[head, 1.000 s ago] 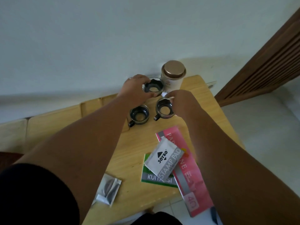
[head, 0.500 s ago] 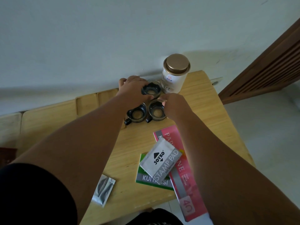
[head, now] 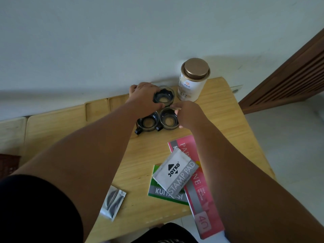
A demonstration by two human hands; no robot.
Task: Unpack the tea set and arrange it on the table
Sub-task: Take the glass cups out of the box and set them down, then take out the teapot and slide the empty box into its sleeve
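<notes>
Three small glass cups with dark holders stand close together at the far middle of the wooden table (head: 226, 123). My left hand (head: 144, 96) grips the back cup (head: 164, 97) from its left side. My right hand (head: 189, 114) pinches the rim of the front right cup (head: 168, 120). The front left cup (head: 147, 122) stands free, its dark handle pointing toward me. A white tea tin with a bronze lid (head: 192, 79) stands upright just right of the back cup, by the wall.
A grey stamp pad box (head: 175, 174) lies on a green booklet (head: 157, 193) and a pink paper pack (head: 201, 190) that overhangs the near edge. A silver sachet (head: 113, 203) lies near the front left. A wooden tray (head: 96, 111) sits left of the cups. A slatted wooden door (head: 289, 76) stands at the right.
The front right cup has slid left against the front left cup, so the three cups now form a tight cluster. Both hands keep their hold; the view has shifted a little.
</notes>
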